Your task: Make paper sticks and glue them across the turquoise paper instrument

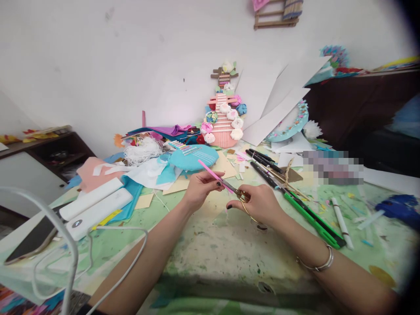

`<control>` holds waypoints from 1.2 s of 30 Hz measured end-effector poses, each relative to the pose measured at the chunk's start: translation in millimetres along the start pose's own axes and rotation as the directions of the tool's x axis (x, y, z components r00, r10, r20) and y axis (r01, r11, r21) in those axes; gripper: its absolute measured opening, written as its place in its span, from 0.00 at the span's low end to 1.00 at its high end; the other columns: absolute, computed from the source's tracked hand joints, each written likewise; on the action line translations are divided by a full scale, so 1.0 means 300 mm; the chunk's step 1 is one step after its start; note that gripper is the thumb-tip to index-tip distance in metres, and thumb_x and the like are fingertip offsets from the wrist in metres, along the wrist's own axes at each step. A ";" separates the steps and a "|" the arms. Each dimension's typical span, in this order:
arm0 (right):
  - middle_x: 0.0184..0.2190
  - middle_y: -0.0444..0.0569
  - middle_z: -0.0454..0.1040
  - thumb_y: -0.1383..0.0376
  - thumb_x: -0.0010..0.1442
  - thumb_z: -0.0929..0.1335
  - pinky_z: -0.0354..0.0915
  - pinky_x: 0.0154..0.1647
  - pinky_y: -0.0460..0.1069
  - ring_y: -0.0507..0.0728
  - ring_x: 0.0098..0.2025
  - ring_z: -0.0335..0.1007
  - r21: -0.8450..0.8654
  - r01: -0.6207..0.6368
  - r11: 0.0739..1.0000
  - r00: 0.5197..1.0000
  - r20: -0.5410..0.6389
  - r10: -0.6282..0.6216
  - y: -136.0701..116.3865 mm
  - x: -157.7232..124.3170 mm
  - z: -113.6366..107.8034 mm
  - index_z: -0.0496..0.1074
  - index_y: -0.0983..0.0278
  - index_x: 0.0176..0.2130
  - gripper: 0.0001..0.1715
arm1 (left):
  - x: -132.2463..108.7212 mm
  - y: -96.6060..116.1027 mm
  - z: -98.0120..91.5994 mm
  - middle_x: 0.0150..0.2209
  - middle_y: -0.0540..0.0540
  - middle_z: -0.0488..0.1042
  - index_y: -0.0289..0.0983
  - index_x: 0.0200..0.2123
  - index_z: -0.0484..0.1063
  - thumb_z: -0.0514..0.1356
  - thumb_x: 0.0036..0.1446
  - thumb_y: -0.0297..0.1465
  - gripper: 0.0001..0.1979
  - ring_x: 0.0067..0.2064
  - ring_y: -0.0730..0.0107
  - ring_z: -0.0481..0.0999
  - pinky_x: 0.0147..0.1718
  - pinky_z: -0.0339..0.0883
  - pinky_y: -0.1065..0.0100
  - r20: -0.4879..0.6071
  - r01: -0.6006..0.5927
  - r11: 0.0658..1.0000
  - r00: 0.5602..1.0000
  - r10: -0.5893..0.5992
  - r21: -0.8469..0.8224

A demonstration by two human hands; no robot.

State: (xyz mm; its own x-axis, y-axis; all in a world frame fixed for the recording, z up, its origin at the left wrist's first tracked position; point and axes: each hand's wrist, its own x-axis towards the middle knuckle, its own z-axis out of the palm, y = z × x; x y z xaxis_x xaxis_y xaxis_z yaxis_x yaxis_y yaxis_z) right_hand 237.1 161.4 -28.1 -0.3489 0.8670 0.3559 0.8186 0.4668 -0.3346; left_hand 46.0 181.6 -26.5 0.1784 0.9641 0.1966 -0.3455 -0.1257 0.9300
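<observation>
My left hand (201,189) pinches a narrow pink paper strip (207,169) between thumb and fingers. The strip slants from upper left down to the right. My right hand (262,203) is closed on a pair of gold-handled scissors (243,195), their blades lying along the strip close to my left fingertips. Whether the blades are cutting the paper I cannot tell. Just beyond my hands lies a blue pipa-shaped craft piece (193,157) with pale strips across it. Behind it a pink pipa-shaped piece (223,127) covered with paper flowers leans on the wall.
Right of my hands lie a green utility knife (313,218), a white marker (341,223) and several black pens (262,173). At left are white paper rolls (95,199), a phone (33,238) and a white cable (70,258) near my forearm. White string (143,151) and paper scraps lie behind.
</observation>
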 end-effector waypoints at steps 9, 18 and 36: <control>0.18 0.46 0.72 0.34 0.46 0.63 0.45 0.24 0.46 0.54 0.22 0.65 -0.018 0.003 1.000 0.999 -0.036 -0.003 0.002 -0.006 0.012 0.76 0.61 0.29 0.36 | 0.002 -0.003 -0.004 0.23 0.47 0.76 0.34 0.33 0.78 0.70 0.38 0.26 0.14 0.24 0.74 0.74 0.27 0.67 0.71 0.016 0.002 1.000 1.000 -0.002 0.001; 0.16 0.46 0.71 0.34 0.45 0.63 0.45 0.24 0.46 0.54 0.22 0.65 -0.052 0.005 0.999 0.997 -0.074 -0.009 0.004 -0.010 0.026 0.75 0.61 0.27 0.36 | 0.000 -0.006 0.000 0.23 0.47 0.76 0.34 0.33 0.79 0.70 0.38 0.26 0.14 0.24 0.74 0.73 0.27 0.67 0.71 0.026 0.022 1.000 0.999 -0.022 0.011; 0.15 0.44 0.67 0.35 0.50 0.61 0.44 0.23 0.46 0.49 0.19 0.56 0.053 -0.038 0.998 0.993 -0.107 0.043 0.004 0.002 0.001 0.68 0.64 0.19 0.36 | 0.002 0.004 -0.002 0.24 0.48 0.76 0.34 0.33 0.78 0.70 0.39 0.29 0.14 0.25 0.76 0.73 0.27 0.67 0.74 -0.018 -0.004 0.999 1.000 0.004 -0.053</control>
State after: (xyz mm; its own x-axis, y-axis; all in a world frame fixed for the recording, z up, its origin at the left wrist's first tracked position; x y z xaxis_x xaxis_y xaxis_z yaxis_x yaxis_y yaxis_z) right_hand 237.8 162.6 -28.7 -0.2623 0.8629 0.4321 0.8061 0.4421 -0.3935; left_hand 45.1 182.0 -25.4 0.1608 0.9677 0.1944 -0.3945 -0.1175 0.9114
